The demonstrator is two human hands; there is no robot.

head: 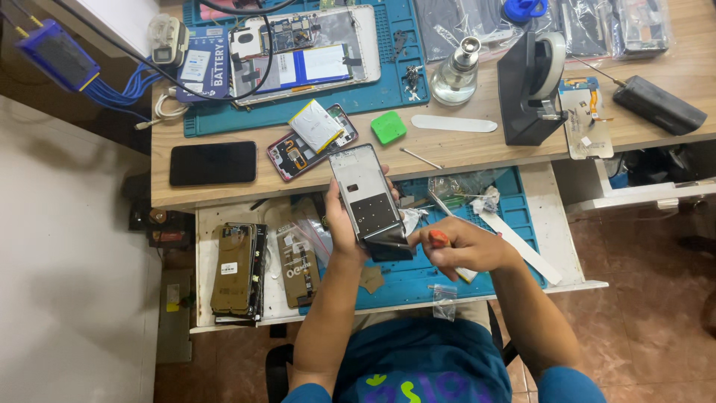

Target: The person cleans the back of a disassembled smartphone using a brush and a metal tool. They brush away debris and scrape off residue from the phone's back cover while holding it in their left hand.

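Cluttered worktop (477,145) ahead; our left hand (344,227) grips the phone frame (369,200) above the drawer mat, right hand (462,246) pinching a red-handled tool (438,238) at its lower edge; we judge slow, shallow prying best

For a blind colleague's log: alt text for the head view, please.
Seen from above, the left hand holds an opened phone frame upright over a blue mat while the right hand works at its lower end. Phones and parts cover the desk.
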